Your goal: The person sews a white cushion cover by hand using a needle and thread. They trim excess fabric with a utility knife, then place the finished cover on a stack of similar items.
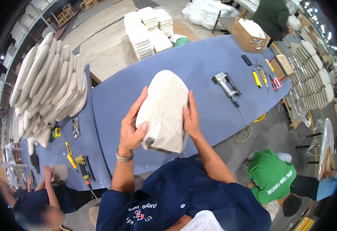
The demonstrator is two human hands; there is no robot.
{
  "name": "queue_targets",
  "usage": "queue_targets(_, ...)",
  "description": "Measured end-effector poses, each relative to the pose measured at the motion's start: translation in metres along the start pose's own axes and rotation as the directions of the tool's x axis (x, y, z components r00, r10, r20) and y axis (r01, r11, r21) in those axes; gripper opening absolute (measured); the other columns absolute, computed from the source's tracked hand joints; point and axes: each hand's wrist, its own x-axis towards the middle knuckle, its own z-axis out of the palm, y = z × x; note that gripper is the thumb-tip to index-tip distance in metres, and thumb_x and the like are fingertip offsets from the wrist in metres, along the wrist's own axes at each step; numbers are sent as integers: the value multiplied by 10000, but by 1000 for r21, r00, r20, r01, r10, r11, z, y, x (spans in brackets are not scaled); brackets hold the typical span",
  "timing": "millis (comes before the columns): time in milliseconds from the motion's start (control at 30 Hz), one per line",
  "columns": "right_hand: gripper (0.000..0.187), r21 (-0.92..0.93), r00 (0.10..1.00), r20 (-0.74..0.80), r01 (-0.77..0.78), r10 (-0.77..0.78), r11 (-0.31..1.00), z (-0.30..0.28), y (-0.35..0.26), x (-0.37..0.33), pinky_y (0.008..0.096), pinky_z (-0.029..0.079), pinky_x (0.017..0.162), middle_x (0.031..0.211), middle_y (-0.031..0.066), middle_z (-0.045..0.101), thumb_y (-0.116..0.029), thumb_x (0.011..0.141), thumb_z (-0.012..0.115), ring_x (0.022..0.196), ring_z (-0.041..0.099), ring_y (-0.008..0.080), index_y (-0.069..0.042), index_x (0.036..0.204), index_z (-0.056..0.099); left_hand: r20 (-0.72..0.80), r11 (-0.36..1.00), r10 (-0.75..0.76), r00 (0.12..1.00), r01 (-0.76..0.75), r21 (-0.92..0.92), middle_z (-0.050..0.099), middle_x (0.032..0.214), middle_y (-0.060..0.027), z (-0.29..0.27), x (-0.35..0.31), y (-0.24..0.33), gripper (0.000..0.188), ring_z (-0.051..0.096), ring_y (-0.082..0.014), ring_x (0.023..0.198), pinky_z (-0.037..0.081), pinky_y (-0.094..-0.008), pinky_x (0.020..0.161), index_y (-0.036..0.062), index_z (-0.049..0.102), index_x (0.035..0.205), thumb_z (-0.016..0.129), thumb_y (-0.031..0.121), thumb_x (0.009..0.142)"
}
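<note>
A beige, fabric-covered cushion pad (164, 100) is held upright above the blue table, between my two hands. Its far end is rounded; at the near end, folds and a pale loose flap of cloth show. My left hand (133, 125) grips the pad's left edge, thumb across its front face. On the opposite edge, my right hand (191, 117) presses with its fingers, the palm facing inward. The back of the pad is hidden. To the right of it lies a silver air stapler (227, 84) with a hose.
Tall cushion stacks (47, 81) rise at left, near a yellow-black stapler (84, 168) and a yellow cutter (71, 158). Knives, pliers and scissors (278, 82) lie at the table's (137, 84) right end beside a cardboard box (249, 40). Co-workers are at lower left, lower right and far right.
</note>
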Motion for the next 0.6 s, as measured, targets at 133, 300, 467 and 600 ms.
queue_targets(133,467,175,974,215,-105,66,979,-16,-35,59,422,457,1055,1321,226,632,-317,1059,464,1218,611,334,-6,1388,576,196,986,-163,967,156,51,354,1615,-237,-66,-31,11,855,359,-293,1492,267,-419,1216,-42,456,1498,779,346,808)
queue_targets(300,403,-34,948,311,77,-63,996,-2,-95,45,477,533,833,1009,216,711,-412,1008,548,944,674,411,-37,1056,688,-35,731,-360,932,306,610,572,1439,-217,-59,-31,54,907,573,-305,1315,439,-405,1093,-22,423,1514,795,484,859)
queue_targets(467,391,-124,982,187,25,-1,992,-1,-53,4,499,523,775,922,208,695,-402,1009,524,872,668,405,-45,967,677,-189,466,-304,934,319,825,700,1179,-220,-45,-42,51,842,675,-302,1082,497,-417,960,-67,548,1347,824,522,812)
queue_targets(600,430,15,953,180,-252,245,968,-21,64,-54,479,495,799,901,204,682,-327,1032,404,850,641,405,-13,993,696,-252,476,-152,956,294,829,705,1101,-180,-93,-93,30,901,663,-258,1014,499,-396,924,-71,589,1278,737,682,807)
